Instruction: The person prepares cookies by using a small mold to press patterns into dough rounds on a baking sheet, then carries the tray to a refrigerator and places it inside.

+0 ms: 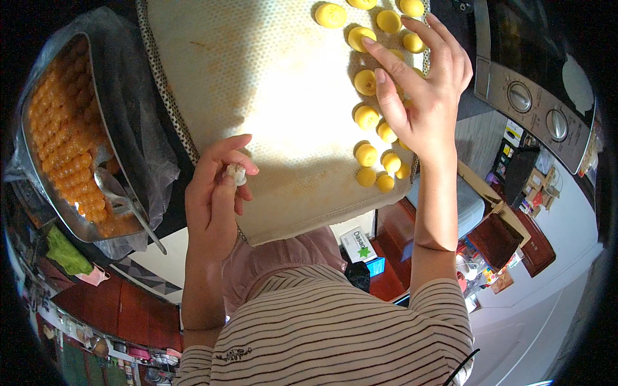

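Observation:
My left hand point(212, 193) is closed at the near left edge of a pale, perforated mat point(283, 199). Between its thumb and fingers is a small white lump point(236, 174) whose kind I cannot make out. On the right side of the mat lie several small yellow dough rounds point(367, 117), some pressed into thick discs with a shallow dent. Over them my right hand point(428, 90) spreads its fingers. Its index fingertip rests at the edge of one yellow disc point(360, 40). The palm and fingers hide part of the rounds beneath.
To the left stands a metal tray point(95, 83) of glossy orange balls point(64, 141), with a spoon point(111, 183) in it and clear plastic point(145, 122) around it. An appliance with two knobs point(520, 96) is at the far right. Boxes point(358, 244) lie below the mat's near edge.

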A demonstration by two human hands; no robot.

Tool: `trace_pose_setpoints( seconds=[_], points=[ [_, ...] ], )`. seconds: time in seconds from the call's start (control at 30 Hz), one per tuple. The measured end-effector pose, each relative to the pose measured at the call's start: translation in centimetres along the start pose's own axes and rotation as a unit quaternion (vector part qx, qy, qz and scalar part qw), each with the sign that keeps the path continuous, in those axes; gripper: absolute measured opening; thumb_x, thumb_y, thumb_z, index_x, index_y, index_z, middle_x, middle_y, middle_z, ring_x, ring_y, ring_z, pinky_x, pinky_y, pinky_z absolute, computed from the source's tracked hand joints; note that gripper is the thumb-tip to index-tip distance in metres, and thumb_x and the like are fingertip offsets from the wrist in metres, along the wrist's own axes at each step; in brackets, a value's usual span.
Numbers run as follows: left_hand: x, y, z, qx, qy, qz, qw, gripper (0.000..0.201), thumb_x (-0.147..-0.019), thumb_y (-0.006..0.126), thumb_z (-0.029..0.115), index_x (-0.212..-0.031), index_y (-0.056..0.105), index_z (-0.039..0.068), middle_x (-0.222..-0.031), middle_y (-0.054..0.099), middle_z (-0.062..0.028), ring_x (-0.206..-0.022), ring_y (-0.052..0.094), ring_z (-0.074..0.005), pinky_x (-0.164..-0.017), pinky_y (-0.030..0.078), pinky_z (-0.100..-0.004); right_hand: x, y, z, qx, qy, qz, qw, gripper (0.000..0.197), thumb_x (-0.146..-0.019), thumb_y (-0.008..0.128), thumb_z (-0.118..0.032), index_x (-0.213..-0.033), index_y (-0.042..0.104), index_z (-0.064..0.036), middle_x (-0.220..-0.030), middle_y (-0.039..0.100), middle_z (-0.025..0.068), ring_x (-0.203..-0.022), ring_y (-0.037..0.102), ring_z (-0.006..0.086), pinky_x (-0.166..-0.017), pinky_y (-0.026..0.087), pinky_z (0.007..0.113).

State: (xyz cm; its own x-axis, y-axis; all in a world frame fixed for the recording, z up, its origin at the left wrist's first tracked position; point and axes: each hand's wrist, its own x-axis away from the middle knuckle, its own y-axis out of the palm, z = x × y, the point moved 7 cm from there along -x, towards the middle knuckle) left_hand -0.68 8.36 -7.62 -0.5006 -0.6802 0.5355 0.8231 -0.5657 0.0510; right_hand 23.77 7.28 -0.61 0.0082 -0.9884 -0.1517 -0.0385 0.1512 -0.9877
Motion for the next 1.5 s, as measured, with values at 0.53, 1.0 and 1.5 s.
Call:
trace_pose_setpoints(
  seconds=[0.53,1.0,1.5],
  points=[
    [0.1,-0.1,-0.1,-0.002,-0.008,-0.001,1.0,0.042,-0.088,0.035,0.008,-0.125,0.053,0.002,-0.089,0.06,-0.0033,-0.06,0.049,-0.0058,-0.046,0.039,-0.0188,1.9,-0.2,-0.2,-0.137,0.011,0.05,0.989,0.01,-0.078,0.051,-0.007,-0.088,0.054,-0.0086,-0.104,0.072,0.0095,-0.129,0.048,0.0313,-0.111,0.022,0.052],
    [0.1,0.0,0.1,-0.004,0.002,0.007,1.0,0.042,-0.087,0.035,0.008,-0.124,0.053,0.001,-0.088,0.06,-0.0033,-0.058,0.049,-0.0068,-0.047,0.04,-0.02,5.4,-1.9,5.1,-0.344,0.171,0.237,0.892,0.015,-0.085,0.04,-0.007,-0.096,0.048,-0.0004,-0.125,0.053,0.0332,-0.11,0.062,0.0394,-0.104,0.036,0.052],
    [0.1,0.0,0.0,-0.016,0.014,0.021,1.0,0.042,-0.085,0.037,0.01,-0.122,0.053,-0.001,-0.089,0.062,-0.0044,-0.058,0.051,-0.0077,-0.045,0.041,-0.0205,7.2,-0.6,-0.6,-0.2,0.12,0.085,0.969,0.013,-0.072,0.057,-0.01,-0.084,0.055,-0.0089,-0.103,0.072,0.0066,-0.125,0.05,0.0295,-0.109,0.019,0.055]
  ],
)
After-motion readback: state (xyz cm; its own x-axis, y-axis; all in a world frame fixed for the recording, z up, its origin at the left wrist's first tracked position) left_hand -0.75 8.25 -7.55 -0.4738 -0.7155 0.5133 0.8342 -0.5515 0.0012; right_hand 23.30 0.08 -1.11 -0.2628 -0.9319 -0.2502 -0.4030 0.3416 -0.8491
